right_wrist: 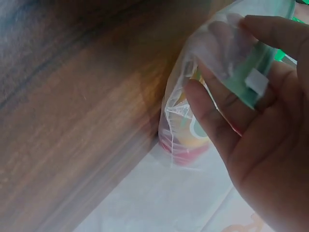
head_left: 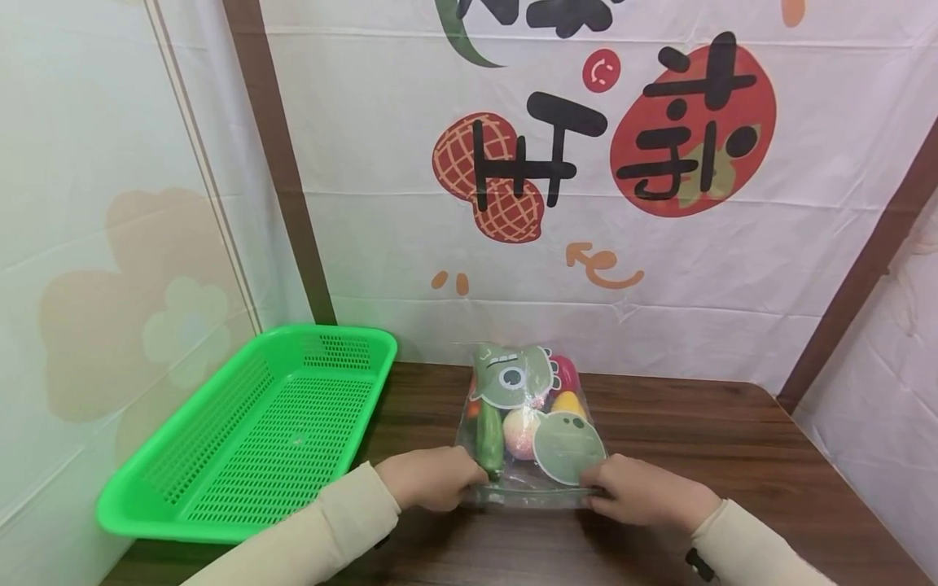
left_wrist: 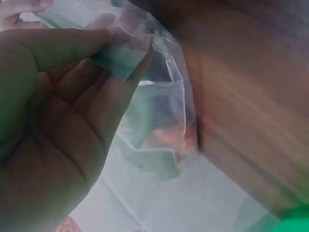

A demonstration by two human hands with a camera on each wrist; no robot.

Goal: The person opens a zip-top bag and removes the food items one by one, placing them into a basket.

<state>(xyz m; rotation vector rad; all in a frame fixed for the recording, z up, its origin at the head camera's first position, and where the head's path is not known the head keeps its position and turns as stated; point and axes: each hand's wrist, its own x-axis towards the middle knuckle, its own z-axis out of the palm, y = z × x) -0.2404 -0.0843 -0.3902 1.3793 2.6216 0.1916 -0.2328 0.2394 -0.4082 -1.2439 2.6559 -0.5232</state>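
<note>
At the frame's lower centre, the clear, cartoon-print zip bag (head_left: 566, 449) lay lengthwise upward from the left hand (head_left: 438, 478) and right hand (head_left: 639, 491), equally near, their fingers pinching its bottom corners.

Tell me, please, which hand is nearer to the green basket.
Left: the left hand pinches the bag right of the basket; the right hand pinches it farther right.

My head camera looks forward and down over the table (head_left: 689, 448) from farther back. The wrist cameras look from close in past my left hand (left_wrist: 67, 125) and right hand (right_wrist: 273, 125); all three views share the bag (head_left: 545, 433), the wrist pair from opposite sides.
</note>
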